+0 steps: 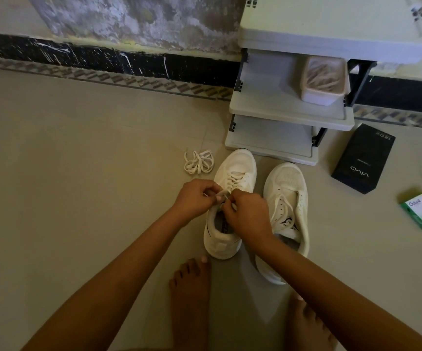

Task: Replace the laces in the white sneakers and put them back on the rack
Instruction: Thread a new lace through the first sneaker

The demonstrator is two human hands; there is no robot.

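Fingers [211, 192] of the left hand [196, 198] and the right hand [249, 214] were curled in narrow, each pinching a part of the white lace [224, 195] where the two hands met. The rack [288, 115] stood at the far right against the wall, a white tiered frame that looked light but rigid, its low shelves facing the shoes. Near it on the floor [78, 173], the left sneaker [237, 163] sat directly under both hands with its toe pointing far. Its upper looked soft and its sole firm, so it would likely lift easily by the heel collar or the side wall. The right sneaker [287, 183] stood just beside it to the right, apart from both hands, its lace slack across the tongue. A loose lace [198, 162] lay bundled on the floor just far-left of the left sneaker's toe, untouched. The held lace was the smallest piece: flat, limp and light, probably prone to twisting and slipping, and best gripped close to its stiff tip. It ran from the upper eyelets straight into the pinch, above the shoe's opening, with the crossed rows farther toward the toe already threaded.
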